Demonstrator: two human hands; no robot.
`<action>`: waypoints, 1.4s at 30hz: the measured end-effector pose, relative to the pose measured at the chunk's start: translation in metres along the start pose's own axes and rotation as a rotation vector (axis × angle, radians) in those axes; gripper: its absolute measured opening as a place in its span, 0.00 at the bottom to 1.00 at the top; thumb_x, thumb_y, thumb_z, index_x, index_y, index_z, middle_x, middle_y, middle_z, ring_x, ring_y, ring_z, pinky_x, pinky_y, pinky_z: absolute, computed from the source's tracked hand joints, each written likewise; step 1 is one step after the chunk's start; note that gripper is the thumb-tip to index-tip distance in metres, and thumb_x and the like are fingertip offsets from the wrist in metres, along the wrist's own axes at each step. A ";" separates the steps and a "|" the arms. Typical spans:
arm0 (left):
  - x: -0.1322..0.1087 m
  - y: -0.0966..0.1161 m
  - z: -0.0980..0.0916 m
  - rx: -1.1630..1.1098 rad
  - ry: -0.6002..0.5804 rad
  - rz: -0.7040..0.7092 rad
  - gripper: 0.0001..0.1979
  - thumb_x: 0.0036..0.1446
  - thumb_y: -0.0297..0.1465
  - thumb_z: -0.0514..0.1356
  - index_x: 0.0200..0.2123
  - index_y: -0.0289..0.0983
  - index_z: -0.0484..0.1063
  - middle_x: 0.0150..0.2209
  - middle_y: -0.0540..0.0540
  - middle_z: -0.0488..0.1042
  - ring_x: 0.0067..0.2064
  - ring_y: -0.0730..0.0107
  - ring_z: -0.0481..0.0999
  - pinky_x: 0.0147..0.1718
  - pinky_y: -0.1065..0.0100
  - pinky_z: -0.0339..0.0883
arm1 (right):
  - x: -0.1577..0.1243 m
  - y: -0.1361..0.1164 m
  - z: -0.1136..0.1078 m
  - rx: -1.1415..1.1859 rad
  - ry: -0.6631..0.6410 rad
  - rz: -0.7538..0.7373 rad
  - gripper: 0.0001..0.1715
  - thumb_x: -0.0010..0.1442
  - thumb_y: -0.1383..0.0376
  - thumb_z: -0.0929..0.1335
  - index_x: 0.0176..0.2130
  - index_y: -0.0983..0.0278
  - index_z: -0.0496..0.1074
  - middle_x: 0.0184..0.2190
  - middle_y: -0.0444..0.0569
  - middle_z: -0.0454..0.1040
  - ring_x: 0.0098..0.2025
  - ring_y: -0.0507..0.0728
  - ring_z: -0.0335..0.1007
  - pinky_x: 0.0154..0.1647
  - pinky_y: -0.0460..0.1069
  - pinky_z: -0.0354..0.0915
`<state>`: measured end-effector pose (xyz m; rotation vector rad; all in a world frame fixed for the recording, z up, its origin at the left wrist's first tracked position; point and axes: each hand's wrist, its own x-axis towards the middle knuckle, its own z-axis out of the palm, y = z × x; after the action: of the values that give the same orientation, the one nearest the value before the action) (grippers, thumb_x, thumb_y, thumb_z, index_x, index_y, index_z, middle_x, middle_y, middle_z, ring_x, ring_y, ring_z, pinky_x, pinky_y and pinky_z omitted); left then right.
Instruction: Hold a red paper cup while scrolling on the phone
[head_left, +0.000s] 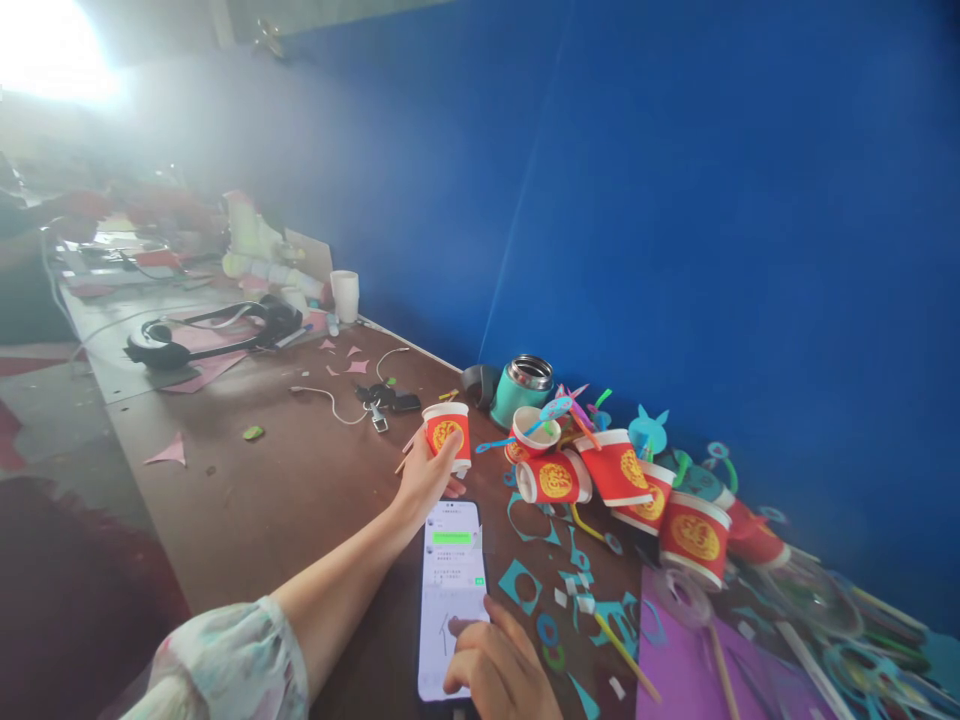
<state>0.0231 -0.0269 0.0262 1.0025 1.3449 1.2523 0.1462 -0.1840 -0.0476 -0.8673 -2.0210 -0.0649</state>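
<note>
My left hand (431, 462) is wrapped round a red paper cup (448, 432) with a gold round emblem and white rim, held upright above the table. Just below it a smartphone (441, 590) lies face up with a chat on its screen. My right hand (499, 655) is over the lower right of the phone, its index fingertip at the screen beside a dark handwritten stroke. The other fingers are loosely bent, with nothing held in them. Several more red paper cups (555, 478) lie tipped or stand to the right of the phone.
A teal thermos jar (523, 388) stands by the blue wall (675, 200). Blue paper cut-outs (520, 585) and purple paper (679, 650) lie at right. Keys (386, 400), a black headset (214, 335) and a white cup (345, 296) are further left. A person's arm shows at far left.
</note>
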 end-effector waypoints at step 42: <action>0.003 -0.003 0.001 -0.006 -0.015 0.001 0.14 0.65 0.37 0.58 0.46 0.37 0.58 0.26 0.49 0.72 0.19 0.62 0.75 0.14 0.72 0.68 | -0.006 0.007 -0.003 -0.331 -0.067 0.083 0.21 0.67 0.49 0.58 0.45 0.54 0.73 0.60 0.51 0.63 0.65 0.63 0.54 0.58 0.61 0.57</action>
<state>0.0239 -0.0241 0.0224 1.0063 1.3285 1.2472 0.1542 -0.1833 -0.0525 -1.1720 -2.0665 -0.3355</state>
